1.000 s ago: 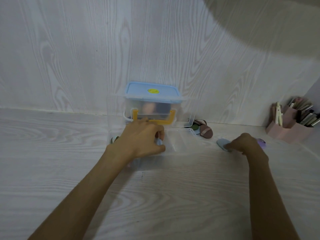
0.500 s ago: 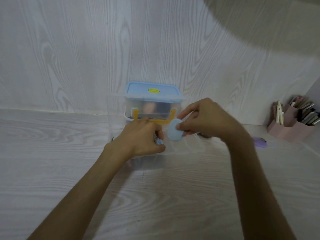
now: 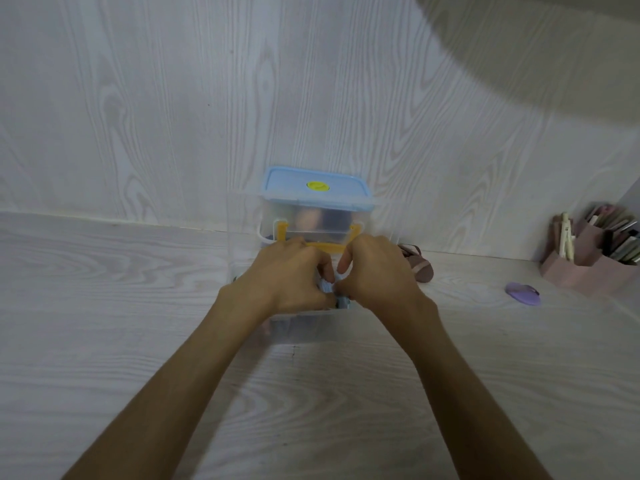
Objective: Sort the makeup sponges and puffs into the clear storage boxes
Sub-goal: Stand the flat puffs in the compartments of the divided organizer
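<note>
A low clear storage box (image 3: 304, 329) stands in the middle of the table. Both my hands meet over its open top. My right hand (image 3: 377, 275) pinches a light blue puff (image 3: 327, 287) and holds it down against my left hand (image 3: 291, 282). My left hand's fingers are curled around a small blue-grey piece (image 3: 342, 302) at the box's rim. Most of the puff and the box's contents are hidden by my hands. A purple puff (image 3: 523, 292) lies loose on the table to the right. A brown puff (image 3: 420, 270) lies just right of the boxes.
A taller clear box with a blue lid (image 3: 317, 187) and orange handle stands right behind the low box, against the wood-grain wall. A pink organizer (image 3: 588, 268) with pens and brushes sits at the far right edge.
My right hand picked the light blue puff off the table at the right, carried it left, and now holds it down at the low box beside my left hand, which stayed put.
</note>
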`<state>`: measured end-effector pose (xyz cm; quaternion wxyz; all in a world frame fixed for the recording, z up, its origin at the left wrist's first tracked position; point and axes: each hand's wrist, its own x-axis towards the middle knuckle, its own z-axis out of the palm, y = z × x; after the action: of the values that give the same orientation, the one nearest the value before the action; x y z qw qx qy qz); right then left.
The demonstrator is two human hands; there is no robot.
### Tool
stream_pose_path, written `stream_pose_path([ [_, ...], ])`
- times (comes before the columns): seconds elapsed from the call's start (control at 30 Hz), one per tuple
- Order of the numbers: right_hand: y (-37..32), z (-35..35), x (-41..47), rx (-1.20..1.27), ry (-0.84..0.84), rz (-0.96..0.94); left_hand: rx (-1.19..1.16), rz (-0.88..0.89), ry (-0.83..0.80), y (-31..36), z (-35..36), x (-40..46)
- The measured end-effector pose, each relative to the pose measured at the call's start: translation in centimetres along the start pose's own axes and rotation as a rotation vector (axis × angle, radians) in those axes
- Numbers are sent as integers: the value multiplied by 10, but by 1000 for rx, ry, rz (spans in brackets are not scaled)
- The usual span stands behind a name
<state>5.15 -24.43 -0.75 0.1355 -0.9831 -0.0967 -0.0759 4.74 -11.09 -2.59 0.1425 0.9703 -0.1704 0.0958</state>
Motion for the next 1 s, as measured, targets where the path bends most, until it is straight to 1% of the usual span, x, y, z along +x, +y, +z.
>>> stream_pose_path([
  [0.07,2,-4,1,-8,-32,-18,3,-4,-10,0,0,0],
  [0.2,17,-24,5,53,-268,-64,-50,-23,-76,-4,-3,2],
  [0.27,22,-24,7,63,-269,-58,-92,-39,-89,-5,-5,2],
  [0.4,22,-16,9,71,-214,-56,-109,-46,-22,-1,-6,3],
  [0.6,19,-9,10,117,-236,-124,-108,-74,21,0,-2,4],
  [0.67,20,-11,11,113,-279,-133,-106,-84,28,-1,-1,4],
  [0.77,24,-17,11,116,-429,-121,-119,-81,35,0,2,5],
  [0.8,25,-18,11,120,-445,-104,-112,-73,35,2,3,5],
  [0.83,25,-18,11,122,-430,-84,-100,-66,39,3,5,5],
  [0.93,25,-13,13,135,-285,10,-77,-93,47,5,8,6],
  [1.0,23,-11,12,169,-244,68,-66,-117,34,3,8,7],
])
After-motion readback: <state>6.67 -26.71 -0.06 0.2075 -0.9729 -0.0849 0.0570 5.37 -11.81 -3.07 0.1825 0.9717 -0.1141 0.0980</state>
